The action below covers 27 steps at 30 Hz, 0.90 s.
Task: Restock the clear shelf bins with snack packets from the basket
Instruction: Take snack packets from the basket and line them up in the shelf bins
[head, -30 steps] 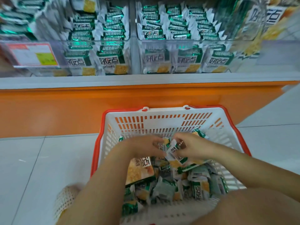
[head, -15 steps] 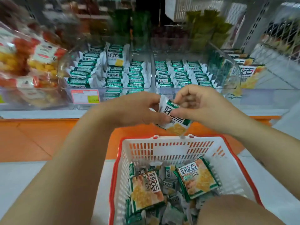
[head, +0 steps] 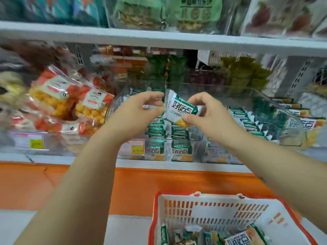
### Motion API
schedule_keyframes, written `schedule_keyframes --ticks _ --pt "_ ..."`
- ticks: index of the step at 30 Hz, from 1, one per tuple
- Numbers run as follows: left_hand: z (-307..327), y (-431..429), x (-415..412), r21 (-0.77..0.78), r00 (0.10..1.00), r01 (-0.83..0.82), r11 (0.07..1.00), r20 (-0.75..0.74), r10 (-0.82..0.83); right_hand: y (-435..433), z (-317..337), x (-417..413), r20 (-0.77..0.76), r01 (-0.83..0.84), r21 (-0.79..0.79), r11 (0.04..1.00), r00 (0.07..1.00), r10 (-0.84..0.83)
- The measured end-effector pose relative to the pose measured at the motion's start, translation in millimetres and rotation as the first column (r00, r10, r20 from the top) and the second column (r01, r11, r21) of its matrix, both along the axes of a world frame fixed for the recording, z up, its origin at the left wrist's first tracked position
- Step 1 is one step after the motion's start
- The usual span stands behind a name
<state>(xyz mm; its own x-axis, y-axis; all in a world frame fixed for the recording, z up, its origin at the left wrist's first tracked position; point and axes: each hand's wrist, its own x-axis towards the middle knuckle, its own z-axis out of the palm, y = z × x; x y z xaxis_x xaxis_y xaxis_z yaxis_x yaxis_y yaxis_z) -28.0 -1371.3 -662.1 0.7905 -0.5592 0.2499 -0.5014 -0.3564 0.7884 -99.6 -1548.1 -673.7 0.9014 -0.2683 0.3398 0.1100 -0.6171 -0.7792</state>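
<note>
A small white-and-green snack packet (head: 178, 110) is held up between both hands, over the clear shelf bin (head: 276, 106). My right hand (head: 208, 115) pinches its right end with thumb and fingers. At the packet's left edge, my left hand (head: 138, 112) has its fingers curled and pinching. Rows of the same packets (head: 178, 133) stand inside the bin below the hands. The white basket with a red rim (head: 178, 209) sits on the floor at the lower right, with more packets (head: 237, 239) in it.
Another clear bin to the left holds bags of orange-yellow snacks (head: 58, 103). A white shelf board (head: 159, 38) runs above the bins, with bagged goods on top. An orange base panel (head: 70, 188) lies below the shelf. Price labels (head: 134, 147) stick to the bin fronts.
Both hands rose out of the basket with the packet and moved forward to the shelf bin. The view tilted up from the basket to the shelves.
</note>
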Motion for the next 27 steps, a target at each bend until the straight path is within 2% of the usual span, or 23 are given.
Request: schedule_keyframes --ticks 2,4,7,10,14,20,24,27 --pt "-10.1 8.4 15.8 -0.141 0.974 -0.214 0.966 0.039 0.222 0.0 -2.9 35.0 0.017 0.095 0.044 0.995 0.995 -0.096" --pt "-26.1 14.3 28.7 -0.211 0.911 -0.386 0.898 0.062 0.407 0.4 -6.4 70.6 -0.007 0.172 0.111 0.979 0.985 -0.172" --pt "-52.8 11.8 39.3 -0.266 0.819 -0.501 0.824 0.163 0.551 -0.5 -14.2 117.9 -0.074 0.238 0.006 0.971 0.969 -0.237" --pt "-69.5 5.9 43.2 -0.289 0.730 -0.526 0.800 0.329 0.599 -0.3 -24.7 149.0 -0.118 0.264 -0.154 0.952 0.952 -0.283" --pt "-84.1 1.0 43.5 -0.276 0.659 -0.545 0.792 0.443 0.608 5.2 -42.8 166.6 -0.152 0.170 -0.283 0.944 0.964 -0.220" --pt "-93.4 -1.0 48.1 -0.238 0.639 -0.546 0.803 0.501 0.584 10.2 -54.2 170.9 -0.093 0.237 -0.554 0.798 0.935 -0.341" --pt "-91.8 0.3 45.7 -0.232 0.652 -0.533 0.813 0.499 0.570 9.2 -44.8 161.2 -0.236 0.101 -0.499 0.861 0.940 -0.247" --pt "-89.7 0.3 33.8 -0.282 0.639 -0.499 0.819 0.518 0.568 8.1 -33.4 134.3 -0.247 0.058 -0.470 0.881 0.949 -0.194"
